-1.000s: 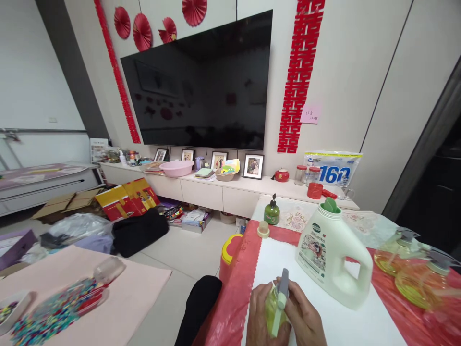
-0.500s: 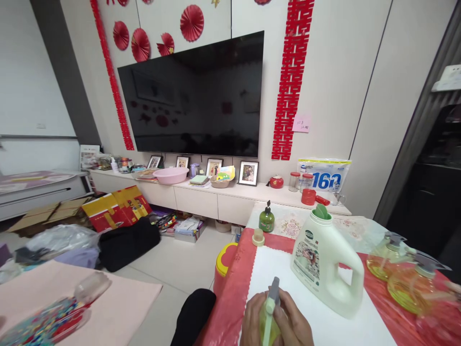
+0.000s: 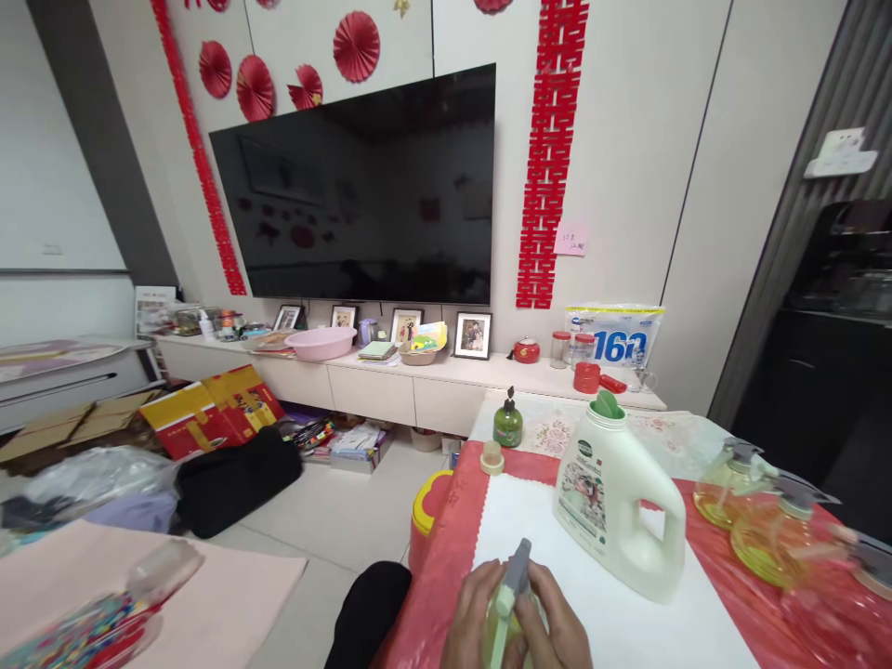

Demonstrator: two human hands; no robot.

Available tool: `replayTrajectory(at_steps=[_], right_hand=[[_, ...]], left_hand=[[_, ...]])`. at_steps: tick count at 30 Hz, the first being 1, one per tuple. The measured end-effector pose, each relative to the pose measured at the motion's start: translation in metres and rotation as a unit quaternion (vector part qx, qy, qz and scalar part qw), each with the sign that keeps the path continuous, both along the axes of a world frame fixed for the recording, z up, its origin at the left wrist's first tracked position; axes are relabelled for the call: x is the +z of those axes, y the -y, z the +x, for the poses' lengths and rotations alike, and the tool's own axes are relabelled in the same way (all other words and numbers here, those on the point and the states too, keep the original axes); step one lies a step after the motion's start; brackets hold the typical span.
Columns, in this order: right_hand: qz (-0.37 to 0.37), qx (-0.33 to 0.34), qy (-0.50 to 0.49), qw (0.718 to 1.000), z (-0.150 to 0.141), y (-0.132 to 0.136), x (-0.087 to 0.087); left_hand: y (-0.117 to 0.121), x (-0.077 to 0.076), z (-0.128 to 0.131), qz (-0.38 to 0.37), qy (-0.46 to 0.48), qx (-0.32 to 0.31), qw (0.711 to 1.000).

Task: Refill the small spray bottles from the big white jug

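Note:
Both my hands are wrapped round a small spray bottle [image 3: 503, 599] with a grey and pale green head, low in the view over the white mat. My left hand [image 3: 468, 621] grips it from the left, and my right hand [image 3: 556, 624] closes on it from the right. The fingers hide much of the bottle's yellowish body. Beyond my right hand stands a large pale green detergent jug [image 3: 617, 502], uncapped, with a green spout at its mouth. Near the mat's far left corner sits a pale cap [image 3: 491, 456].
Several clear bottles with grey heads, one a yellow-liquid bottle [image 3: 773, 548], stand along the right. A green pump bottle [image 3: 508, 424] stands at the back. Left of the red-covered table [image 3: 432, 604] are a yellow-rimmed stool [image 3: 426, 511] and a pink-topped surface [image 3: 237, 595].
The camera view has turned slightly right, so everything sits a little further left. My hands keep their hold on the spray bottle.

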State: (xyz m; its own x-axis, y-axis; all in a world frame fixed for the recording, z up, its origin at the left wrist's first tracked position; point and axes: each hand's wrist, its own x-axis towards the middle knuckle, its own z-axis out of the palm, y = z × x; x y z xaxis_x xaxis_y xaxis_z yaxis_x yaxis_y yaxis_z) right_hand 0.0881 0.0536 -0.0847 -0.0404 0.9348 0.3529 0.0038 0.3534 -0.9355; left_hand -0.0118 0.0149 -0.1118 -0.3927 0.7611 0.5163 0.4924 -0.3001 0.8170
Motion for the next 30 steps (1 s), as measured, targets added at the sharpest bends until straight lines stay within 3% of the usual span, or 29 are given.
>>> replayTrajectory(at_steps=[4, 10, 19, 25, 30], right_hand=[[0.047, -0.007, 0.026, 0.999, 0.002, -0.003, 0.001], [0.067, 0.019, 0.057, 0.996, 0.012, -0.006, 0.008], [-0.008, 0.025, 0.024, 0.999, 0.013, -0.004, 0.007], [0.038, 0.016, 0.034, 0.999, 0.016, -0.002, 0.008], [0.087, -0.001, 0.059, 0.994, 0.016, -0.002, 0.009]], left_hand=[[-0.001, 0.016, -0.004, -0.003, 0.118, -0.068, 0.991], [-0.007, 0.029, 0.004, 0.008, 0.349, -0.156, 0.924], [-0.011, 0.029, 0.004, 0.005, 0.385, -0.168, 0.908], [-0.007, 0.034, 0.005, 0.017, 0.435, -0.215, 0.874], [-0.009, 0.036, 0.009, -0.032, 0.441, -0.169, 0.881]])
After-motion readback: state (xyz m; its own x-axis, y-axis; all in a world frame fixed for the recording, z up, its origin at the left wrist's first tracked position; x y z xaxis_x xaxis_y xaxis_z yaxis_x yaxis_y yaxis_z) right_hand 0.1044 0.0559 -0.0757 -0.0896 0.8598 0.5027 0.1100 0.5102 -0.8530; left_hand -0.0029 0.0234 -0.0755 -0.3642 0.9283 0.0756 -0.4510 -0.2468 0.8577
